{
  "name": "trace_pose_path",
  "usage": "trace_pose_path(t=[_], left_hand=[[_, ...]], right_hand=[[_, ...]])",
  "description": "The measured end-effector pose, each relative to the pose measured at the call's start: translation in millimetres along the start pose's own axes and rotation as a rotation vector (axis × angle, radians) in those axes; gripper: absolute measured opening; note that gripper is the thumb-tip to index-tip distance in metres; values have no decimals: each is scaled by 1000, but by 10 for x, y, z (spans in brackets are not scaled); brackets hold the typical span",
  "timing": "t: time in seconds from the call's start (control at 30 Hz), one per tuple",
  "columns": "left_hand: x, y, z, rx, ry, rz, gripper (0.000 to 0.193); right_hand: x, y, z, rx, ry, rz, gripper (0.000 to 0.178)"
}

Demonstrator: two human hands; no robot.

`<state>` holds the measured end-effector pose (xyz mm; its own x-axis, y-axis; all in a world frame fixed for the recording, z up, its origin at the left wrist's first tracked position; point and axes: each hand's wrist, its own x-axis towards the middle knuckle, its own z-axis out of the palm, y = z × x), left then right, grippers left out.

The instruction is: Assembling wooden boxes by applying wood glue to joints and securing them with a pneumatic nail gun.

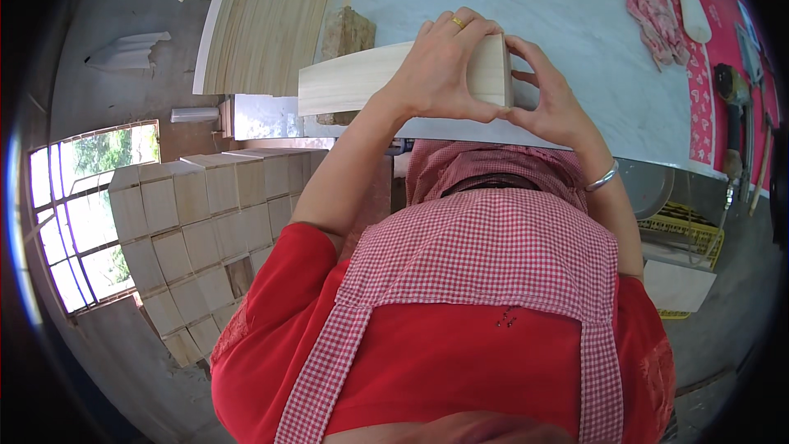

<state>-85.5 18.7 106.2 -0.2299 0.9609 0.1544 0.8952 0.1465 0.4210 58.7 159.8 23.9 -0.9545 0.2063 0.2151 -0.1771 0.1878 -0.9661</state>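
A long pale wooden piece (349, 78) lies crosswise over the table, its left end reaching past the near edge. My left hand (444, 66), with a gold ring, is wrapped over its right part, thumb on the near side and fingers on the far side. At the right end face, my right hand (549, 99) curves in a C, its thumb and fingertips gripping the near and far corners. A silver bangle circles that wrist. Behind the wooden piece sits a rough brown block (348, 33), which also shows a little beneath it.
Thin pale boards (263, 25) are stacked at the table's far left. Below left rises a large pile of wooden blocks (197, 230) near a barred window (90, 173). A crumpled pink cloth (657, 23) and several tools, including a brush (730, 86), lie at right. A yellow crate (686, 230) stands below.
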Motion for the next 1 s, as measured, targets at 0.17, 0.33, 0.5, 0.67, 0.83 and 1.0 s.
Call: trace_pose_path(t=[0.17,0.33,0.5,0.67,0.83,1.0], left_hand=[[0,-16,6,3,-2,8,82],[-7,-24,5,-10,-14,2,82],[3,-37,13,-13,-15,2,83],[22,-54,30,-5,-6,12,85],[2,-68,52,11,5,23,85],[-21,-73,56,1,19,29,85]], right_hand=[[2,18,7,-25,11,-10,88],[5,29,13,-25,21,-26,87],[4,36,3,-25,24,-22,88],[-14,13,21,-15,34,-18,87],[-85,-89,128,-85,112,-67,89],[-148,-177,222,-177,128,-101,92]])
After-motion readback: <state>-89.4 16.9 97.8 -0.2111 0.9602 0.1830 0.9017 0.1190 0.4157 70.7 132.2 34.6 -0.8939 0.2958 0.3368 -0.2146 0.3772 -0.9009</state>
